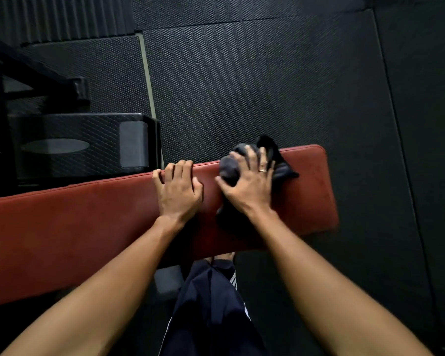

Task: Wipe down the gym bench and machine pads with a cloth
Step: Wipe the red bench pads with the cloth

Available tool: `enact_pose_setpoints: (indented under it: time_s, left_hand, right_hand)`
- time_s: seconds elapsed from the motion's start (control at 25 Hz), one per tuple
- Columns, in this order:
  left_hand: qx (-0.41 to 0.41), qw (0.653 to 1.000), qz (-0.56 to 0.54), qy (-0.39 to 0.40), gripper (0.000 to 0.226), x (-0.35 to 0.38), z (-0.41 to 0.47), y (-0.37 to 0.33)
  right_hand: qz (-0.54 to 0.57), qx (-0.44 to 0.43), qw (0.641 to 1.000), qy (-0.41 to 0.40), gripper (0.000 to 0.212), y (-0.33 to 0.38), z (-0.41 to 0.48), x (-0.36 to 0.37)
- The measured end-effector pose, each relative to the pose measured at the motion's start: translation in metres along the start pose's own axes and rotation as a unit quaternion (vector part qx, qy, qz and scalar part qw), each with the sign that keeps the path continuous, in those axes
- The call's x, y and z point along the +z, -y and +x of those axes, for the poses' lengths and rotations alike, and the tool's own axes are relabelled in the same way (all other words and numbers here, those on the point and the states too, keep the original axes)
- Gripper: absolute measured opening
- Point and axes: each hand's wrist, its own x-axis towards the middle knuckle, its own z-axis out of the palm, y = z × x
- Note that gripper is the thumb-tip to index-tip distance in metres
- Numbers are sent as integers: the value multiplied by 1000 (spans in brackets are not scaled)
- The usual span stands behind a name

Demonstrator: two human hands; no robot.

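The wiping of the gym bench (88, 227) is in hand, at its right end. The bench's red padded top runs from the near left to the far right across the black rubber floor mats (267, 73). The left hand (177, 191) steadies it: the fingers (183, 167) lie close together and hook over the far edge, with the thumb flat on top. Just to its right, the right hand (249, 183) bears down on the dark cloth (283, 170). Its fingers are spread and bent over a bunched wad, its thumb is stretched out to the left against that wad, and a ring (262, 170) shows on one finger. Loose corners of the cloth stick out past the far edge and towards the right end. The picture is a little smeared here, so how tightly the wad is held is hard to judge, though it looks gripped as well as pressed. The next move probably calls for firm downward pressure while the cloth is drawn along the pad. The bracing hand must then shift so that the long stretch to the left gets covered. A black machine (75, 145) stands just beyond the bench on the far left, and its pads presumably come afterwards.
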Motion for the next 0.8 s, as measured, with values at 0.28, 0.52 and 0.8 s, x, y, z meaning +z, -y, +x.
enact_pose_setpoints:
  time_s: [0.28,0.52,0.8]
  left_hand:
    - [73,997,-29,28,50,17,10,-34]
    - [89,995,-6,35,57,19,9,-34]
    - [86,995,-5,53,58,14,10,-37]
  right_hand:
    - [-49,-83,995,-13,79,-57,-96,-3]
    - [-3,86,996,-33,83,-55,-19,-8]
    - [-19,-60,998,11,82,-64,-113,3]
